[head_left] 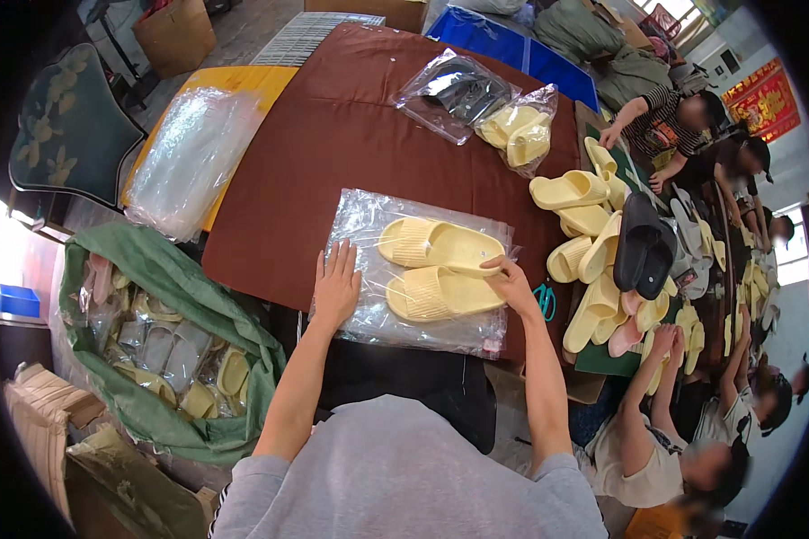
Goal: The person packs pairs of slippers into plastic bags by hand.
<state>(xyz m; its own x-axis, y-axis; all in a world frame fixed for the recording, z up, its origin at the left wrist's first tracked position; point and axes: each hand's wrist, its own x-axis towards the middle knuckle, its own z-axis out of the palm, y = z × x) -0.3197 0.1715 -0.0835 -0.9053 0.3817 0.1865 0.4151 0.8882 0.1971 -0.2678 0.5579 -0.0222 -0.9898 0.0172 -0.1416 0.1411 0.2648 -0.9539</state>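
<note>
A clear plastic bag point(368, 216) lies flat on the brown table point(333, 126) in front of me. Two pale yellow slippers point(440, 244) rest side by side on top of it. My left hand point(336, 286) lies flat with fingers spread on the bag's left part, pressing it down. My right hand point(511, 280) pinches the heel end of the nearer yellow slipper point(440, 295) at the bag's right edge.
Farther on the table lie a bagged dark pair point(454, 90) and a bagged yellow pair point(517, 133). Loose yellow, black and pink slippers point(611, 260) pile up at the right, where other people sit working. A green sack of bagged slippers point(166, 346) stands at my left, a stack of clear bags point(189, 157) beyond it.
</note>
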